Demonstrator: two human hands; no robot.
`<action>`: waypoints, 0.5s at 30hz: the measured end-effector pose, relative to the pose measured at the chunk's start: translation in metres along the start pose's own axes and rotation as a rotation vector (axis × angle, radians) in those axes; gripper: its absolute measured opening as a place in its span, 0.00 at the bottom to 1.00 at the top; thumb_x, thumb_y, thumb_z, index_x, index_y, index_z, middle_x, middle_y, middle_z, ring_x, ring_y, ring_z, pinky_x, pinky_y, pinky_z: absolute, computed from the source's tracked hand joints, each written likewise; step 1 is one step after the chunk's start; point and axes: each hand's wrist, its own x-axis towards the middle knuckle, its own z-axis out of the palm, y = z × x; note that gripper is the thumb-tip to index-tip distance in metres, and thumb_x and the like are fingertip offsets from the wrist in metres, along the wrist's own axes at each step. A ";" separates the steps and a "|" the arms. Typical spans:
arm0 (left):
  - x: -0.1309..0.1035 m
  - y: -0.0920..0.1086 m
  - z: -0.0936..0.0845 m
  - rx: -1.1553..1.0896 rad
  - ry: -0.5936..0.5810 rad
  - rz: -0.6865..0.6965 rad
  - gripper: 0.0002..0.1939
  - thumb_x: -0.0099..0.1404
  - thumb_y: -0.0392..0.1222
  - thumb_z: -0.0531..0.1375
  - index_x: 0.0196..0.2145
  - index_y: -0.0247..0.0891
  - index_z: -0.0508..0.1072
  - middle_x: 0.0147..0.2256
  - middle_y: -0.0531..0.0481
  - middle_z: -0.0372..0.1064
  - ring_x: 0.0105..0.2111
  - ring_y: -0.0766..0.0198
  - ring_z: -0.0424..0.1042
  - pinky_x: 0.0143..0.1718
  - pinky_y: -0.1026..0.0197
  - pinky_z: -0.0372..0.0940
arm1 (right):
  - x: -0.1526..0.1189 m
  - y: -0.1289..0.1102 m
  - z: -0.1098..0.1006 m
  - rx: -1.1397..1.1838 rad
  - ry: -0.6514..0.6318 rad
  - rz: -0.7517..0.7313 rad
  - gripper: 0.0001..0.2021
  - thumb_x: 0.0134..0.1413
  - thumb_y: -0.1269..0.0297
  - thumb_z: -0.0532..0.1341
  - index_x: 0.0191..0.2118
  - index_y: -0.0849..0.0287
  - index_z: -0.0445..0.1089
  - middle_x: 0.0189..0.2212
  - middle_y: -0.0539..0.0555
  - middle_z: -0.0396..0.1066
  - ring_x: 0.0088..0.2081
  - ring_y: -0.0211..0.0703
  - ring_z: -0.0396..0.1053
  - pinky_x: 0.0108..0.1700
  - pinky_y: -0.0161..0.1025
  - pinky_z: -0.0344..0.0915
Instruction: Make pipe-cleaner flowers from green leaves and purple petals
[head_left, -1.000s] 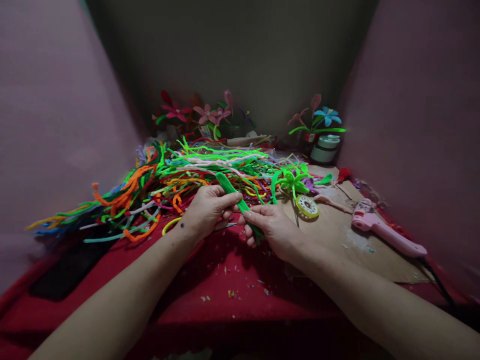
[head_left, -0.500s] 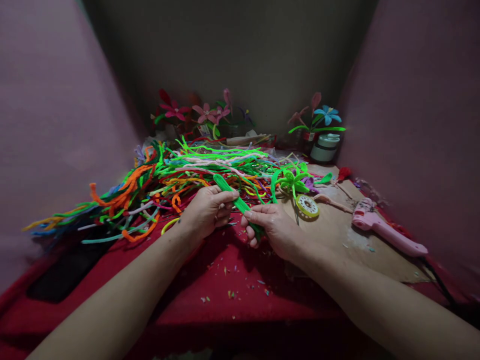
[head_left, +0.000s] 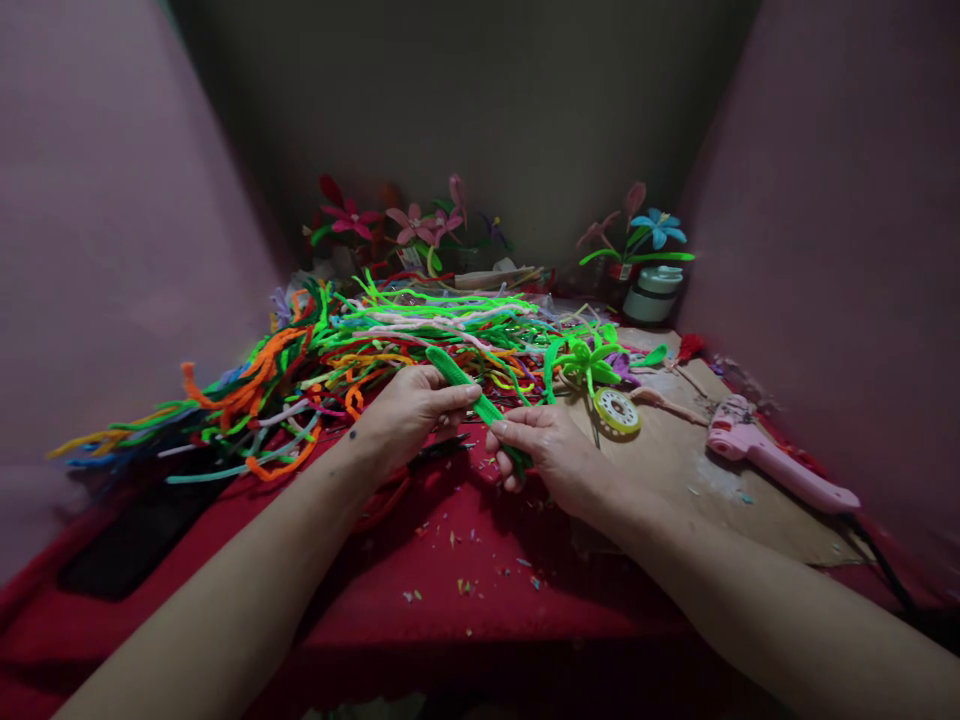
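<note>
Both of my hands hold a flat green strip of pipe cleaners (head_left: 454, 372), slanting from upper left to lower right above the red cloth. My left hand (head_left: 420, 410) pinches its middle between thumb and fingers. Lower down, my right hand (head_left: 540, 440) grips the other end, partly hiding it. Just behind the hands lies a large heap of loose pipe cleaners (head_left: 442, 325) in green, orange, white and other colours. Beside my right hand are a green pipe-cleaner flower (head_left: 590, 360) and a yellow-rimmed round dial (head_left: 616, 411).
A pink glue gun (head_left: 780, 460) rests on a brown board (head_left: 675, 480) at the right. A dark phone-like slab (head_left: 135, 545) lies at the left. Finished flowers (head_left: 412, 225) and a lidded jar (head_left: 652, 293) stand at the back. Coloured scraps dot the red cloth (head_left: 420, 620).
The left wrist has turned slightly and its fingers have shifted a little on the strip, baring dark-handled tools beneath. The right hand's grip looks nearly the same.
</note>
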 end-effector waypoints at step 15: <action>0.003 -0.002 0.002 -0.086 0.021 -0.031 0.16 0.50 0.41 0.64 0.15 0.34 0.60 0.13 0.57 0.56 0.13 0.75 0.54 0.16 0.68 0.52 | 0.005 0.004 -0.003 0.129 -0.009 0.058 0.10 0.51 0.66 0.56 0.22 0.63 0.66 0.12 0.46 0.62 0.12 0.29 0.58 0.15 0.28 0.57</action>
